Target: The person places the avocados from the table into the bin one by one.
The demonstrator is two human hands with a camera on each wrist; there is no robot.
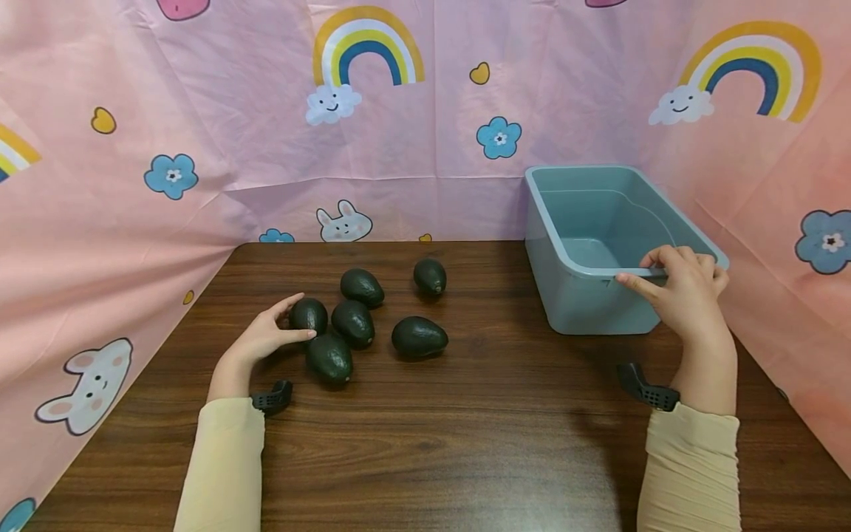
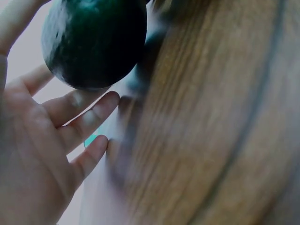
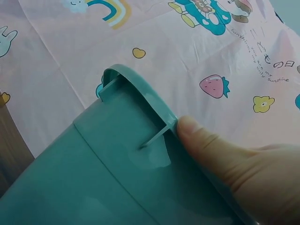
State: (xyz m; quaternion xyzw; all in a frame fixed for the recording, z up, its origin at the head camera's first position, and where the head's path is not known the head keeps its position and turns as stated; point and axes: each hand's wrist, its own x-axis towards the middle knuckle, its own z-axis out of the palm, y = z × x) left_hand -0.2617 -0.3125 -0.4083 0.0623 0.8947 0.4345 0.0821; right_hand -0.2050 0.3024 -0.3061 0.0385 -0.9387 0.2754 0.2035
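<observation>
Several dark green avocados lie on the left half of the table. My left hand (image 1: pixel 259 336) has its thumb and index finger on either side of the leftmost avocado (image 1: pixel 309 315). In the left wrist view this avocado (image 2: pixel 96 44) sits between them, while the other fingers (image 2: pixel 89 119) are spread below it. Another avocado (image 1: pixel 329 359) lies just below the thumb. At the right, my right hand (image 1: pixel 688 292) grips the near rim of a blue-grey plastic bin (image 1: pixel 585 299), thumb outside and fingers over the inside. The right wrist view shows the thumb (image 3: pixel 206 145) against the bin's rim (image 3: pixel 145 91).
Beside the left hand lie more avocados: one (image 1: pixel 353 324) in the middle, one (image 1: pixel 362 287) behind it, and two farther right, one (image 1: pixel 419 337) nearer and one (image 1: pixel 430 277) farther. A pink patterned cloth (image 1: pixel 432 148) hangs behind and beside the brown wooden table (image 1: pixel 439 443).
</observation>
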